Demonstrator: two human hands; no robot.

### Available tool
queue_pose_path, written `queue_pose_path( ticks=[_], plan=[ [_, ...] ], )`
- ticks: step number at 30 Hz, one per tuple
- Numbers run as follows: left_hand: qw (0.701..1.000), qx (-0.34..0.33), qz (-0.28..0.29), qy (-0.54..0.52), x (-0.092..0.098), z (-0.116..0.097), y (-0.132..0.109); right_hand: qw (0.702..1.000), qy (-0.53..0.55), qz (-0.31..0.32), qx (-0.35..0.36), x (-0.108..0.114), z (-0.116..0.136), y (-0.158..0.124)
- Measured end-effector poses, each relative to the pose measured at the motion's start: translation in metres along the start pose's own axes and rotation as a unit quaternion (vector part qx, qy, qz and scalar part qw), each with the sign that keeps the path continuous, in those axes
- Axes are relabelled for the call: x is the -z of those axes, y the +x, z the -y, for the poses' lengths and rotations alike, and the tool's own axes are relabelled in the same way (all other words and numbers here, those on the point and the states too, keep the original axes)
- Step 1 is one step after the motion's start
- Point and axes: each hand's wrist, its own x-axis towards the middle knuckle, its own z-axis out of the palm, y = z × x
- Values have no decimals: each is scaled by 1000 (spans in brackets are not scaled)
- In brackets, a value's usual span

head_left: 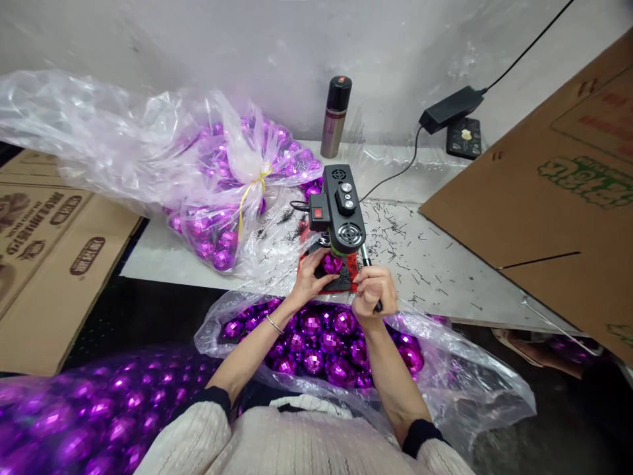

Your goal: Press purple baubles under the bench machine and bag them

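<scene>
A small black bench drill press (343, 210) with a red switch stands on the white table. Beneath its head is a shiny purple faceted ball (331, 262), which my left hand (309, 278) grips from the left between thumb and fingers. My right hand (374, 290) is closed around the machine's black-handled lever (378, 306), right of the ball. Below my wrists, an open clear plastic bag (212, 323) holds many purple faceted balls (312, 323). The spot where the machine meets the ball is hidden by its head.
A tied clear bag of purple balls (200, 224) lies at left on the table (425, 264), which is strewn with dark shavings. Behind stand a spray can (336, 115) and a black power adapter (452, 109). Cardboard boxes (544, 185) flank both sides. More balls (99, 415) fill the lower left.
</scene>
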Motion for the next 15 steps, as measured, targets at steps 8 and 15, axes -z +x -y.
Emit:
queue_pose_path(
  ticks=[8, 15],
  plan=[
    [1000, 5, 7, 4, 0, 0, 0, 1000, 15, -11, -1, -3, -9, -17],
    [1000, 11, 5, 3, -1, 0, -2, 999, 33, -4, 2, -2, -13, -23]
  ],
)
